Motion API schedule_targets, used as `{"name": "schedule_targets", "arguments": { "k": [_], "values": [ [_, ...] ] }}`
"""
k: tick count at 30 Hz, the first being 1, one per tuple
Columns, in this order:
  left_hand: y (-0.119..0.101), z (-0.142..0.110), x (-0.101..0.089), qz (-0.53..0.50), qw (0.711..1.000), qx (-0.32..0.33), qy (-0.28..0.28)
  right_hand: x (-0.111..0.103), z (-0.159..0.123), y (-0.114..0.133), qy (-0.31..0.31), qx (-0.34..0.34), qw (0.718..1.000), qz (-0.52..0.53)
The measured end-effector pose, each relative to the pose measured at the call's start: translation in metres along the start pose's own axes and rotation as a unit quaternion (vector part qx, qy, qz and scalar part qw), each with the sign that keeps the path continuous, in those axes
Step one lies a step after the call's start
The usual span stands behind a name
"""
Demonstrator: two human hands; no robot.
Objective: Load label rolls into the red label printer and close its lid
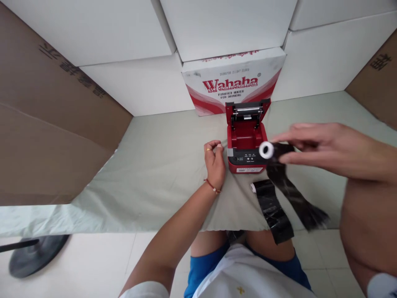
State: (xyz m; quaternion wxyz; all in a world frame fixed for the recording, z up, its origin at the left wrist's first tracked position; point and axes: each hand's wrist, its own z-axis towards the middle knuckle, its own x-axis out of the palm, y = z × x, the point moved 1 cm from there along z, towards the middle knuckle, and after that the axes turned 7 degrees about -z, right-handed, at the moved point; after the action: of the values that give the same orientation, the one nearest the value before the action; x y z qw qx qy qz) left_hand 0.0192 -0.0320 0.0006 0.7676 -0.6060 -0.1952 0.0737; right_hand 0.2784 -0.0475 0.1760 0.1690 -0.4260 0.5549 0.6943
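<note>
A red and black label printer (247, 165) stands on the cloth-covered table with its lid raised and its red inner bay exposed. My right hand (322, 145) pinches a roll of black film (274, 153) by its sides, just right of the printer. Its white core faces left, and a long loose strip hangs down, blurred by motion. My left hand (215, 163) rests on the cloth close to the printer's left side, fingers curled, with nothing seen in them. A second roll of black film (271, 207) lies below the printer, its strip drooping over the table's front edge.
A white and red Wahaha carton (234, 82) stands behind the printer, against stacked white boxes (229, 29). Brown cardboard (52, 136) rises at the left, and more cardboard (375, 78) stands at the right. A black round base (39, 254) sits on the tiled floor.
</note>
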Motion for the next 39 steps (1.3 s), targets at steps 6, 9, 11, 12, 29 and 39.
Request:
{"name": "schedule_targets", "arguments": {
  "k": [6,9,11,12,29,39],
  "values": [
    [-0.034,-0.028,-0.007,0.159,0.924,0.328,0.114,0.058,0.076,-0.003,0.008,0.044,0.988,-0.144],
    [-0.040,-0.037,-0.004,0.187,0.880,0.392,0.191,0.070,0.085,-0.002,0.027,0.063,0.971,-0.228],
    [-0.040,-0.040,-0.001,0.203,0.860,0.414,0.220,0.072,0.089,-0.001,0.026,0.071,0.962,-0.262],
    [-0.039,-0.041,0.000,0.207,0.856,0.419,0.220,0.073,0.091,-0.001,0.021,0.072,0.957,-0.279],
    [-0.030,-0.038,0.006,0.279,0.831,0.448,0.179,0.059,0.078,-0.001,-0.158,-0.003,0.986,-0.056],
    [-0.031,-0.040,0.005,0.308,0.803,0.482,0.167,0.057,0.108,-0.040,-0.275,0.004,0.959,0.063]
  ]
}}
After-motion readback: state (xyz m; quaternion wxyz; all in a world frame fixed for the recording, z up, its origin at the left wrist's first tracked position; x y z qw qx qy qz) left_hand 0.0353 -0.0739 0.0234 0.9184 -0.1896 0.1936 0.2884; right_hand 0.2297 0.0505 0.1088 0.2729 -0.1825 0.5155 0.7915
